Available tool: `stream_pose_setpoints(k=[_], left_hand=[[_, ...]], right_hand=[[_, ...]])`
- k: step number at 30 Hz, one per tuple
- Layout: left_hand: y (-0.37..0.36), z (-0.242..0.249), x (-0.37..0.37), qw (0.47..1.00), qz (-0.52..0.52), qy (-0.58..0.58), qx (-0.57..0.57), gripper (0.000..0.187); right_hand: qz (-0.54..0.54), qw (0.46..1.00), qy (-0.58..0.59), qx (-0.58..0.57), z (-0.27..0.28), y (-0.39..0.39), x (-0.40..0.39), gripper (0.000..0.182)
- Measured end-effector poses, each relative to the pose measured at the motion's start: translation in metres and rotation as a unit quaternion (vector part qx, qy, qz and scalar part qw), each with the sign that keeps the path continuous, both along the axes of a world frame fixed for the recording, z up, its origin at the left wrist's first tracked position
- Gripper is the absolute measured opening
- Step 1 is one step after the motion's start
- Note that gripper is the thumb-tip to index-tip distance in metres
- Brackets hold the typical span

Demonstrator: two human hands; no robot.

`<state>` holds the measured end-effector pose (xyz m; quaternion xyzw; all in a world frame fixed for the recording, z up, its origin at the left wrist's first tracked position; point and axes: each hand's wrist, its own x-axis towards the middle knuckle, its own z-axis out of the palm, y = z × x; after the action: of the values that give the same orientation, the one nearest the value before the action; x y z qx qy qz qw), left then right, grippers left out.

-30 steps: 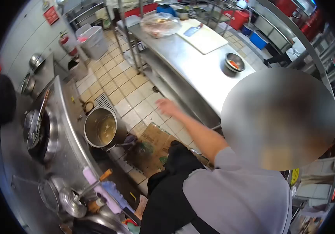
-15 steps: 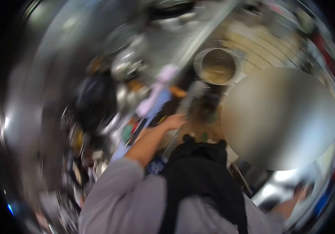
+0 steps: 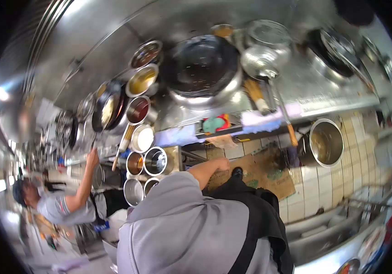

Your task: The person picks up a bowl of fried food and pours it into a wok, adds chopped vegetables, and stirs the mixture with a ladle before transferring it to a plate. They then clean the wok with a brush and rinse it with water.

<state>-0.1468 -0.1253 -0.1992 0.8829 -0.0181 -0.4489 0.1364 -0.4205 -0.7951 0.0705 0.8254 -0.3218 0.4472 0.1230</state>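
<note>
**View swings to the stainless-steel cooking counter (image 3: 298, 82) as the right hand leaves sight**

Half a second ago the right hand showed at the frame's edge; now only the left hand (image 3: 224, 164) is visible, low in front of the counter. Its fingers are too small to read: I cannot tell whether they are spread or pressed together, and no held object can be made out.

Nearest to it are a limp tan cloth (image 3: 223, 141) hanging below the counter edge and a flattened brown cardboard sheet (image 3: 269, 176) on the floor. The turn seems to put the body square to the counter, with a round black wok (image 3: 203, 66) ahead. At left, a co-worker's raised hand (image 3: 92, 157) has come into view.
</note>
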Motion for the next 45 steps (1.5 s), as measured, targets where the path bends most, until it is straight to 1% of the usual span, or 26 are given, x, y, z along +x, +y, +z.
stream_pose_setpoints(k=[1,3,6,8,10,11,13,14,15,17,21,23,25,26,28,31,33,35,36,37,39,41,42,43,44,45], left_hand=[[0.009,0.000,-0.002,1.000,0.028,-0.010,-0.003,0.038],[0.025,0.007,-0.007,0.987,0.128,-0.080,-0.057,0.033],[0.045,-0.008,-0.015,0.965,0.190,-0.156,-0.093,0.035],[0.053,-0.020,-0.030,0.957,0.222,-0.165,-0.084,0.036],[0.061,0.002,-0.044,0.957,0.233,-0.156,-0.071,0.040],[0.067,0.002,-0.054,0.957,0.247,-0.137,-0.067,0.040],[0.082,-0.019,-0.072,0.964,0.239,-0.100,-0.060,0.039],[0.093,-0.051,-0.088,0.960,0.239,-0.126,-0.070,0.038],[0.091,-0.005,-0.103,0.940,0.288,-0.172,-0.064,0.039],[0.098,-0.025,-0.135,0.890,0.427,-0.145,-0.068,0.042],[0.088,-0.024,-0.187,0.810,0.563,-0.143,-0.077,0.039],[0.079,-0.032,-0.203,0.766,0.619,-0.142,-0.097,0.038],[0.050,-0.016,-0.217,0.643,0.743,-0.122,-0.140,0.035],[0.032,-0.030,-0.232,0.635,0.751,-0.116,-0.139,0.035],[0.005,-0.063,-0.257,0.585,0.784,-0.164,-0.124,0.033],[-0.048,-0.022,-0.244,0.545,0.815,-0.127,-0.152,0.035],[-0.083,-0.009,-0.235,0.517,0.838,-0.106,-0.137,0.037],[-0.116,-0.002,-0.230,0.485,0.862,-0.083,-0.121,0.038],[-0.131,-0.001,-0.230,0.476,0.866,-0.096,-0.122,0.039],[-0.143,0.000,-0.228,0.466,0.869,-0.110,-0.124,0.040],[-0.153,0.017,-0.218,0.446,0.885,-0.084,-0.104,0.040],[-0.177,0.045,-0.211,0.417,0.905,-0.029,-0.079,0.042],[-0.195,0.003,-0.234,0.471,0.878,-0.067,-0.053,0.044],[-0.195,0.036,-0.215,0.464,0.882,-0.057,-0.051,0.046],[-0.194,0.056,-0.204,0.452,0.886,-0.095,-0.039,0.048],[-0.213,-0.010,-0.217,0.407,0.866,-0.282,-0.066,0.047]], right_hand=[[0.025,1.000,0.012,-0.014,-0.008,-0.004,0.034,0.038],[0.116,0.982,0.005,0.147,0.003,0.044,0.120,0.038],[0.338,0.903,0.085,0.251,-0.024,0.071,0.240,0.027],[0.438,0.840,0.135,0.289,0.004,0.183,0.312,0.027],[0.597,0.711,0.133,0.348,0.014,0.274,0.369,0.027],[0.650,0.675,0.176,0.301,0.018,0.313,0.396,0.027],[0.638,0.517,0.184,0.540,0.033,0.410,0.423,0.031],[0.686,0.431,0.190,0.555,0.019,0.448,0.454,0.035],[0.612,0.385,0.189,0.665,0.022,0.500,0.467,0.035],[0.545,0.123,0.254,0.789,0.019,0.578,0.503,0.033],[0.283,-0.008,0.308,0.908,-0.049,0.667,0.565,0.048],[0.245,-0.112,0.334,0.903,-0.056,0.684,0.591,0.049],[0.305,-0.197,0.315,0.877,-0.037,0.700,0.611,0.049],[0.370,-0.184,0.290,0.863,-0.014,0.706,0.614,0.048],[0.407,-0.233,0.311,0.827,0.009,0.720,0.641,0.046],[0.449,-0.320,0.326,0.768,0.011,0.751,0.684,0.045],[0.443,-0.328,0.325,0.768,-0.018,0.780,0.713,0.045],[0.380,-0.164,0.280,0.866,-0.066,0.810,0.735,0.046],[0.221,-0.136,0.269,0.927,-0.087,0.822,0.741,0.046],[0.189,-0.035,0.288,0.938,-0.111,0.834,0.748,0.047],[0.274,-0.124,0.231,0.925,-0.109,0.837,0.742,0.050],[0.305,-0.293,0.379,0.823,-0.098,0.826,0.758,0.047],[0.256,-0.392,0.419,0.778,-0.077,0.809,0.748,0.049],[0.376,-0.357,0.434,0.737,-0.044,0.788,0.713,0.056],[0.427,-0.232,0.475,0.734,0.001,0.756,0.668,0.055],[0.520,-0.228,0.510,0.647,0.024,0.728,0.632,0.053]])
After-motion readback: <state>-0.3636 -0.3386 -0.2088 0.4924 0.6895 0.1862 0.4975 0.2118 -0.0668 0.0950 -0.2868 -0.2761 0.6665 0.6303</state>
